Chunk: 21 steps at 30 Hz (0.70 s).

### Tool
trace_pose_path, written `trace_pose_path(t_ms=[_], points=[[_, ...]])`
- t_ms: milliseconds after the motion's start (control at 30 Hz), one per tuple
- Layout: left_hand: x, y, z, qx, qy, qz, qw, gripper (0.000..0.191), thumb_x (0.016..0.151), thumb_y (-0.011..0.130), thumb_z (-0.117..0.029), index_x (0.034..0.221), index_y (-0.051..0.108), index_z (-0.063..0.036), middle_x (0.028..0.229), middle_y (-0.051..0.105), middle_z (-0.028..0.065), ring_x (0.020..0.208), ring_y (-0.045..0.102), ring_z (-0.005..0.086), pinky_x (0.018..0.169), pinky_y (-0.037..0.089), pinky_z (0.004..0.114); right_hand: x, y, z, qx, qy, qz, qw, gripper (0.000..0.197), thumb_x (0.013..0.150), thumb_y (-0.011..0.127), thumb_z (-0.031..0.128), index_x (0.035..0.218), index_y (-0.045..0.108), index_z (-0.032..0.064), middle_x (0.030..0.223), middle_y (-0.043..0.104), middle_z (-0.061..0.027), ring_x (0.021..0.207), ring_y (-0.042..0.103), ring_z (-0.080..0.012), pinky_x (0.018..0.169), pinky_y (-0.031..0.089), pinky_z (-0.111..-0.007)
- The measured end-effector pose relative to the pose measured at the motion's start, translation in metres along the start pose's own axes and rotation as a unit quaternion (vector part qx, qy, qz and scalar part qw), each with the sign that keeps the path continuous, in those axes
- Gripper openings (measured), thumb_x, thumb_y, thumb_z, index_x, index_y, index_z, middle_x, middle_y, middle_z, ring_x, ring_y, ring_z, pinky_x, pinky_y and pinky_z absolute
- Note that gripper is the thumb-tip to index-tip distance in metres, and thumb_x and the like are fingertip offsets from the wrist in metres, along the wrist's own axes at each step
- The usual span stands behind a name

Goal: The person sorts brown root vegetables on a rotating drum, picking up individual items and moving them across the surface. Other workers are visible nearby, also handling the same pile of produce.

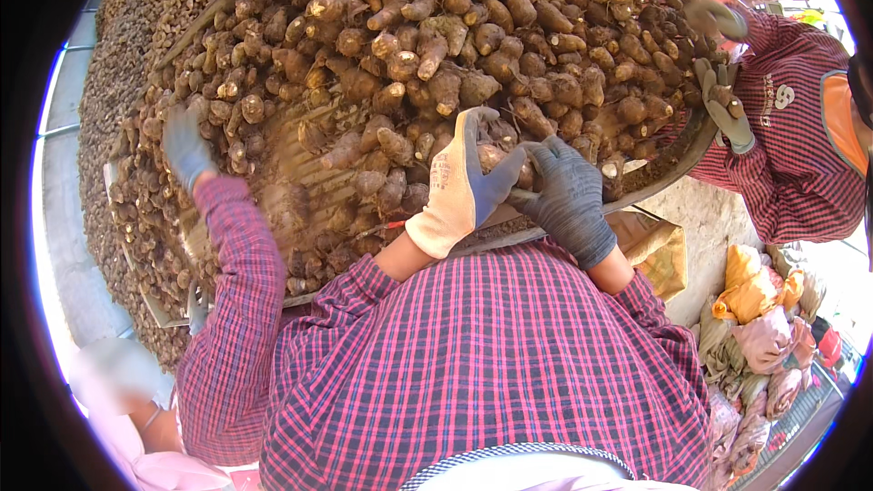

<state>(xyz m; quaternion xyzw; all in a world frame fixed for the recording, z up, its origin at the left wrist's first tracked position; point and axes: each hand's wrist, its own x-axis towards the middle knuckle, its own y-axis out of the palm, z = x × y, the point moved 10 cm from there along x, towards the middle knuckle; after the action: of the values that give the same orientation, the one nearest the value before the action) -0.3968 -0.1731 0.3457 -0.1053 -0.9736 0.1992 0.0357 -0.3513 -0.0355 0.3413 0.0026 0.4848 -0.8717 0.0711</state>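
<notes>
A large heap of brown, hairy taro corms (436, 48) fills the sorting surface before me. My left hand (460, 184), in a white glove with a blue-grey palm, is curled round a taro corm (492, 155) near the surface's front edge. Just to its right, my right hand (569, 198), in a dark grey glove, has its fingertips against the same clump of corms; glove and fingers partly hide what it grips. Left of my hands, a small tool with a red part (392, 225) lies among the corms, its shape mostly hidden.
A co-worker's grey-gloved hand (185, 146) reaches over the heap at left. Across on the right, another co-worker's gloved hand (726, 109) holds small corms. The surface's curved rim (682, 164) runs close by me. A yellowish bag (658, 252) and several bundled sacks (764, 327) stand at lower right.
</notes>
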Motion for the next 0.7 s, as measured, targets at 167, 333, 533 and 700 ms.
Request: trace_pose_path(t_ms=[167, 333, 533, 700], points=[[-0.010, 0.023, 0.012, -0.184, -0.101, 0.156, 0.965, 0.039, 0.092, 0.071, -0.008, 0.127, 0.057, -0.0040, 0.084, 0.059, 0.0027, 0.075, 0.057, 0.0073, 0.067, 0.047, 0.027, -0.015, 0.011, 0.005, 0.171, -0.035, 0.085, 0.981, 0.058, 0.078, 0.091, 0.048, 0.113, 0.074, 0.0050, 0.100, 0.068, -0.0111, 0.092, 0.071, -0.0290, 0.079, 0.059, -0.042], [-0.031, 0.064, 0.026, -0.244, -0.211, 0.249, 0.913, 0.029, 0.102, 0.066, -0.015, 0.127, 0.055, -0.0046, 0.082, 0.063, 0.0037, 0.073, 0.059, 0.0073, 0.067, 0.048, 0.028, -0.057, -0.028, -0.034, 0.121, -0.021, 0.018, 0.992, 0.036, 0.081, 0.091, 0.039, 0.102, 0.078, 0.0132, 0.091, 0.072, -0.0040, 0.075, 0.071, -0.0204, 0.068, 0.060, -0.036], [-0.022, 0.056, 0.021, 0.027, 0.063, 0.123, 0.990, 0.059, 0.096, 0.078, -0.022, 0.145, 0.053, 0.0013, 0.129, 0.066, 0.0263, 0.118, 0.069, 0.0361, 0.102, 0.055, 0.045, -0.241, -0.058, -0.213, -0.178, 0.357, 0.176, 0.900, 0.047, 0.085, 0.085, 0.044, 0.110, 0.073, 0.0055, 0.105, 0.073, -0.0193, 0.098, 0.072, -0.0365, 0.088, 0.056, -0.046], [-0.007, 0.031, 0.000, 0.093, 0.140, 0.074, 0.983, 0.052, 0.093, 0.077, -0.012, 0.139, 0.061, 0.0030, 0.131, 0.067, 0.0239, 0.122, 0.067, 0.0378, 0.106, 0.054, 0.043, -0.154, -0.068, -0.135, -0.110, 0.153, -0.027, 0.982, 0.051, 0.095, 0.079, 0.036, 0.136, 0.067, 0.0077, 0.123, 0.072, -0.0158, 0.119, 0.067, -0.0360, 0.105, 0.052, -0.048]])
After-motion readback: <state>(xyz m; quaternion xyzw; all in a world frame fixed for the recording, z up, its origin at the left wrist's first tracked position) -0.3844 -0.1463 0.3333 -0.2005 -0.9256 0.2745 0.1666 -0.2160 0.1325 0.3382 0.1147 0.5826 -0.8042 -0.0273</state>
